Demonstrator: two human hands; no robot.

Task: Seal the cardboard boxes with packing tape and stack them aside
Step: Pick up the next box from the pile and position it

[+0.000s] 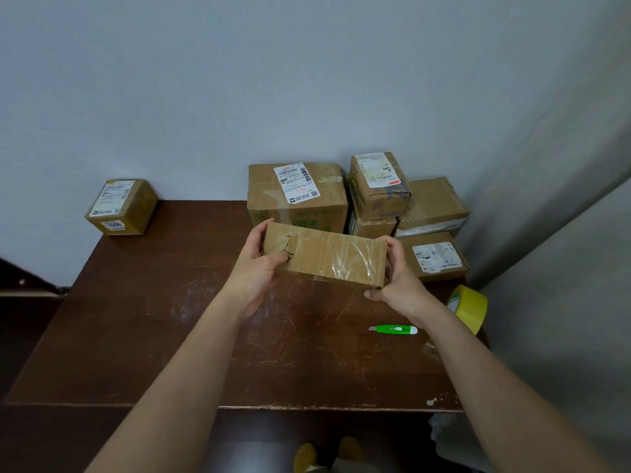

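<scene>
Your left hand [259, 264] grips the left end of the flat cardboard box [324, 257], with the thumb over the top edge and the fingers curled round the end face beside a torn flap. Your right hand [396, 278] grips the right end of the same box, fingers wrapped over the end and the thumb under the near lower corner. Both forearms reach forward from the lower edge of the view and converge on the box, which you hold clear of the brown table [170, 319], long side toward you and tilted so its right end sits lower. Clear tape already glints across the right half of its facing side. Just behind the held box stands a large labelled box [297, 192] against the wall. To its right is a cluster of smaller boxes: a tall one [377, 186] on top of another, a wrapped one [433, 203] beside it, and a low box with a white label [435, 256] nearest your right hand. A single small box [119, 208] sits apart at the far left corner of the table. A green utility knife [394, 329] lies flat on the table near your right forearm. A yellow tape roll [469, 307] stands on edge at the right rim, partly hidden by your right wrist.
</scene>
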